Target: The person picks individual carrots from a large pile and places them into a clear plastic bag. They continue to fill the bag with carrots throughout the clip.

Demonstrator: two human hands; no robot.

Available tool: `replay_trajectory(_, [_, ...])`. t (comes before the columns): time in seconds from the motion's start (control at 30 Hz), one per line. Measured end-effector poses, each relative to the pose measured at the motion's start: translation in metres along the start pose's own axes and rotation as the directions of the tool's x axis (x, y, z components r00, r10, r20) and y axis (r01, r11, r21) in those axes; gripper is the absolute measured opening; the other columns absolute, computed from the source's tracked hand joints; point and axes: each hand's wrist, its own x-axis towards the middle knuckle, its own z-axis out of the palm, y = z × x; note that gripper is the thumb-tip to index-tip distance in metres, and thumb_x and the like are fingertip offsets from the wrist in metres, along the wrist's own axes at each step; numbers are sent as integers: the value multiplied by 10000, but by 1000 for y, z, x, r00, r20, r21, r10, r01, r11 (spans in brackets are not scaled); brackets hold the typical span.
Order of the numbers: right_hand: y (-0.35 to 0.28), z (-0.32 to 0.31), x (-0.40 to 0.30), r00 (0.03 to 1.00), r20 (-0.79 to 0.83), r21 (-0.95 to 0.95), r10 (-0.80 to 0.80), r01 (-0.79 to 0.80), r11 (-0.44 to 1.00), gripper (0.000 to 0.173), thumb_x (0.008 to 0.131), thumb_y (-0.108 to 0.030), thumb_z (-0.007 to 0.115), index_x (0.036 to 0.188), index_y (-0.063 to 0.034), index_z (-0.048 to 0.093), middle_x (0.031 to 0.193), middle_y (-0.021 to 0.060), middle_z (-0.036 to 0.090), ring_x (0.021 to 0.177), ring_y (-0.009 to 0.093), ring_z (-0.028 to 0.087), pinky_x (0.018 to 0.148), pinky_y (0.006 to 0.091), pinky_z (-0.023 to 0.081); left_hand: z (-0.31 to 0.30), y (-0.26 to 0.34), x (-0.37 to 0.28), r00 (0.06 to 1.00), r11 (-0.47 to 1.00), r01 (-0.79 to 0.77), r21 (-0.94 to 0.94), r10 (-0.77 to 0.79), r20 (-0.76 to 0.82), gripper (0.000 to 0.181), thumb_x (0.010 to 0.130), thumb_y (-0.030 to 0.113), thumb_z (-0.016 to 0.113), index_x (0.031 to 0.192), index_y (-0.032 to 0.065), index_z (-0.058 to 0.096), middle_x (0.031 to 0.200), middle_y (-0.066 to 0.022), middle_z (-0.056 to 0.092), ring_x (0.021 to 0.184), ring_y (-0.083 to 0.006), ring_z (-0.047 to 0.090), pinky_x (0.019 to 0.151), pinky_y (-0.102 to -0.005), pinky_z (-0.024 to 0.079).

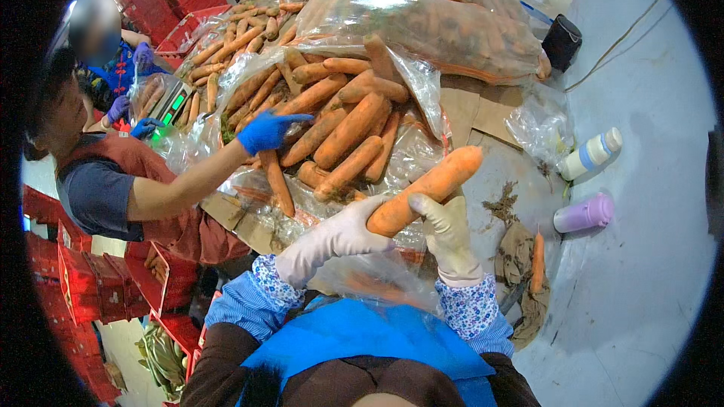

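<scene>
A large carrot [427, 192] is held slantwise in front of me, its thick end up to the right. My left hand [342, 234], in a pale glove, grips its lower end. My right hand [451, 234], also gloved, holds the underside, with the thumb against the carrot's side. Just beyond lies a heap of soil-stained carrots [345, 130] in an opened clear plastic bag [421, 82]. Under my hands is a loose sheet of clear plastic [367, 280].
A co-worker's blue-gloved hand [268, 131] reaches over the heap from the left. Behind is a full bag of carrots [418, 28]. At right stand a purple bottle [585, 213] and a white bottle [591, 154] near a wall. Red crates [99, 282] are stacked at left; a digital scale [174, 106] sits beyond.
</scene>
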Motion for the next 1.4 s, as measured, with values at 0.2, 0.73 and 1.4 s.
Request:
replay_trajectory(0.2, [-8,9,18,997,-72,68,-19,24,997,659,889,-514,711,1259,7,552,1053,76,620,967,198,621,898,355,516,-7,-32,-3,877,730,157,-665,206,434,719,874,522,599,1289,-62,543,749,-178,645,519,-231,633,398,-283,482])
replay_trajectory(0.73, [-4,-7,22,988,-95,-79,-118,111,991,600,964,-465,622,1339,-11,509,1159,69,575,1062,192,568,996,356,465,-1,-26,-14,990,923,-67,-378,109,91,774,817,393,792,1413,37,450,984,-94,668,761,-144,650,627,-278,541])
replay_trajectory(1.4, [24,12,-11,996,85,-161,38,-24,987,625,836,-186,765,1340,10,452,1235,143,593,1168,234,588,1000,379,488,23,-7,-21,942,947,-58,315,156,-297,821,748,219,830,1433,26,422,1261,-184,614,1204,-299,593,1014,-391,480])
